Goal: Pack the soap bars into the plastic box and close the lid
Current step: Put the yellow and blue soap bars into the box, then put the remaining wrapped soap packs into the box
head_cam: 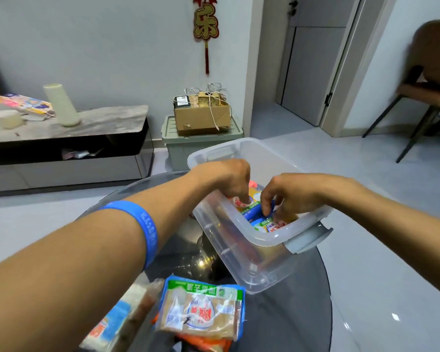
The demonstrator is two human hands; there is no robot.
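Note:
A clear plastic box (241,250) with grey latch handles stands open on a dark round glass table (297,313). Several wrapped soap bars (263,223) lie inside it. My left hand (229,177) and my right hand (290,194) both reach down into the box, fingertips pinching at a blue-wrapped soap bar (255,212) in the middle. More wrapped soap bars (201,311) lie in a loose pile at the table's near edge, below my left forearm. No lid is in view.
A low cabinet (69,138) with a cream cone and clutter stands at the back left. A green bin (201,146) carrying a cardboard box sits beyond the table. A brown chair (429,80) is at the far right on a pale tiled floor.

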